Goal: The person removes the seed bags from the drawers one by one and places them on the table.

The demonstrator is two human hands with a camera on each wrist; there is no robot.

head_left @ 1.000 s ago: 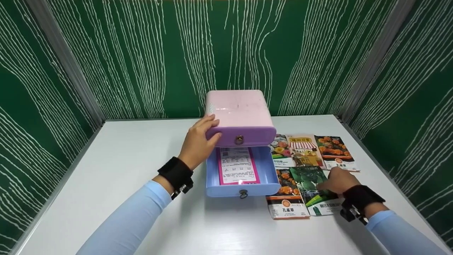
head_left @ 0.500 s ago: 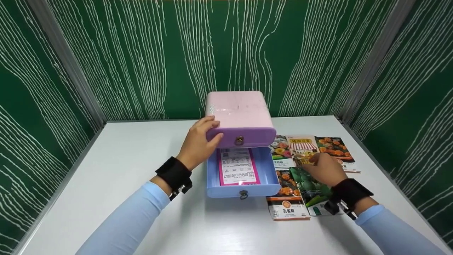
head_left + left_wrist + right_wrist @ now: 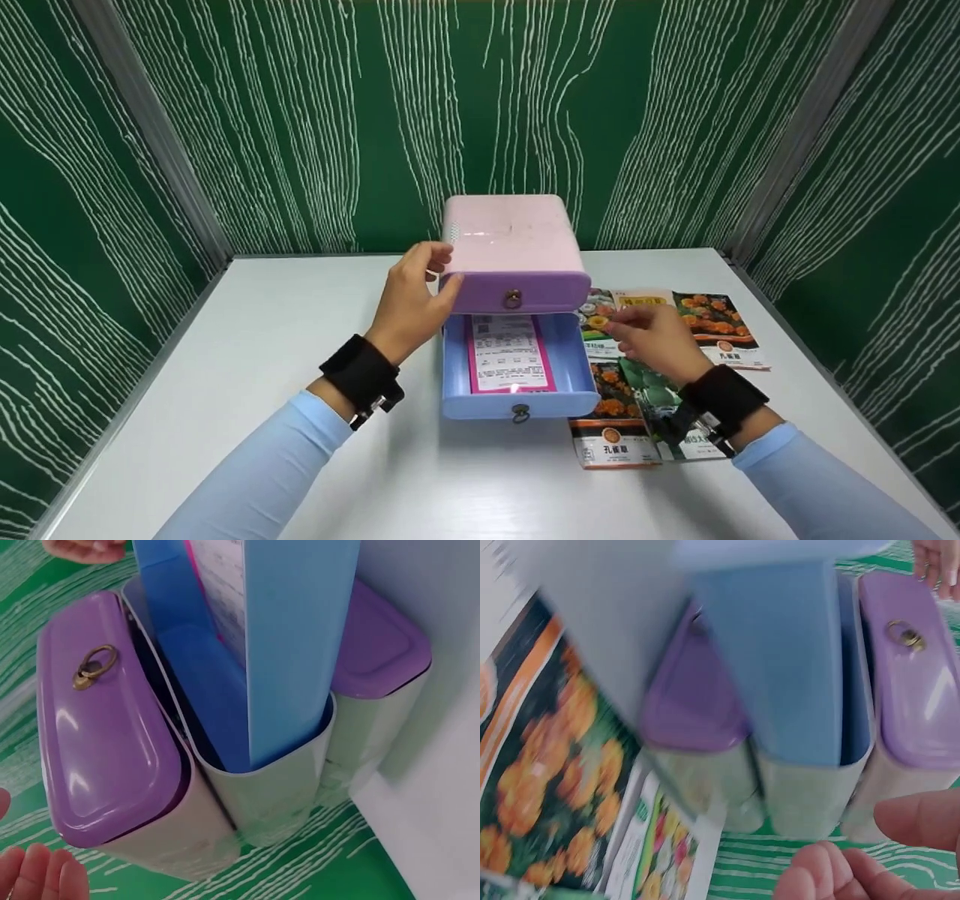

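A small drawer cabinet with a pink top (image 3: 510, 225) stands mid-table. Its upper purple drawer (image 3: 487, 292) is closed, while the blue drawer (image 3: 480, 405) below is pulled out and holds a pink-edged printed slip (image 3: 510, 356). Beside the cabinet's upper left front corner is my left hand (image 3: 416, 296), fingers loosely bent and holding nothing. My right hand (image 3: 664, 337) hovers over the colourful packets right of the cabinet, thumb and fingers apart with nothing between them in the right wrist view. It partly hides a packet with a yellow label (image 3: 637, 296).
Around the right hand lie a flower packet (image 3: 598, 349), two orange-flower packets, one in front (image 3: 615, 442) and one at the right (image 3: 720, 330), and a green packet (image 3: 694, 448). A lower purple drawer (image 3: 386, 645) shows under the blue one. Green white-lined walls (image 3: 517, 97) surround the table.
My right hand has moved left and away from the green packet, across the packets towards the cabinet. My left hand has come slightly off the cabinet's corner. The blue drawer stays out.
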